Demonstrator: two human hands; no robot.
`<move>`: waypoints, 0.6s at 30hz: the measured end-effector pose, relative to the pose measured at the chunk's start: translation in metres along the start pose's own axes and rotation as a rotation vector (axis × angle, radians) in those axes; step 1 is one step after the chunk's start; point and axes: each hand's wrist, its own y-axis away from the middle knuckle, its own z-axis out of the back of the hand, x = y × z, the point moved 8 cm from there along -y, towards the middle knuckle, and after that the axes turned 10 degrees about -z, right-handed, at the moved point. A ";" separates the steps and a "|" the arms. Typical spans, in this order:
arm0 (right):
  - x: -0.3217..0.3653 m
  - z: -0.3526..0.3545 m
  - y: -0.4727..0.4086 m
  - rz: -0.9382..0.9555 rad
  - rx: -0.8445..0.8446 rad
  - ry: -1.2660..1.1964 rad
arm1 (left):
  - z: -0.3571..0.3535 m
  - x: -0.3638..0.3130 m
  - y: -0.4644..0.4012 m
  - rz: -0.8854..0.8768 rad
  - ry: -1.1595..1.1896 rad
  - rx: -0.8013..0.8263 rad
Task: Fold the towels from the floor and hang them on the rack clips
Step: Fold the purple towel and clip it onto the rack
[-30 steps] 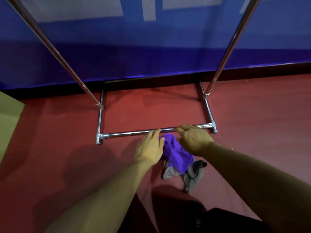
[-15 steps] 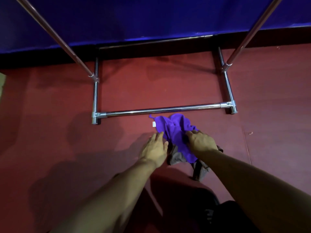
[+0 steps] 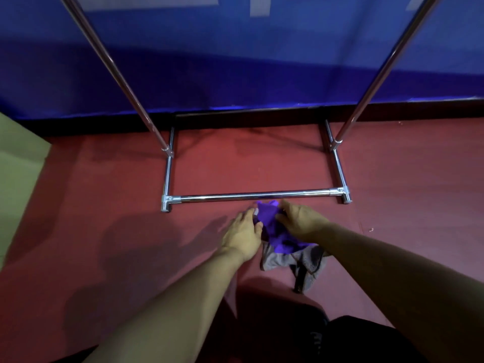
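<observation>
A crumpled purple towel (image 3: 275, 227) lies on the red floor just in front of the rack's front base bar (image 3: 256, 196). It rests partly on a grey towel (image 3: 290, 260), which spreads toward me. My left hand (image 3: 243, 234) pinches the purple towel's left edge between thumb and fingers, near a small white tag. My right hand (image 3: 301, 221) grips its upper right part with curled fingers. The rack's clips are out of view.
Two chrome uprights (image 3: 115, 72) (image 3: 379, 74) rise from the rack's side rails in front of a blue wall panel (image 3: 235, 61). A pale green surface (image 3: 18, 163) juts in at the left. My dark-clothed legs (image 3: 314, 336) are at the bottom.
Both hands pulled back from the base bar to the purple towel and closed on it. The camera dipped down, then tilted back up.
</observation>
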 end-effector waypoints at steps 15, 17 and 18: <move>0.139 0.155 0.130 0.247 -0.310 -0.192 | 0.166 -0.082 0.085 0.029 0.945 -0.279; 0.148 0.161 0.142 0.272 -0.327 -0.243 | 0.184 -0.093 0.095 -0.023 0.959 -0.305; 0.150 0.163 0.146 0.282 -0.333 -0.262 | 0.192 -0.099 0.099 -0.050 0.959 -0.315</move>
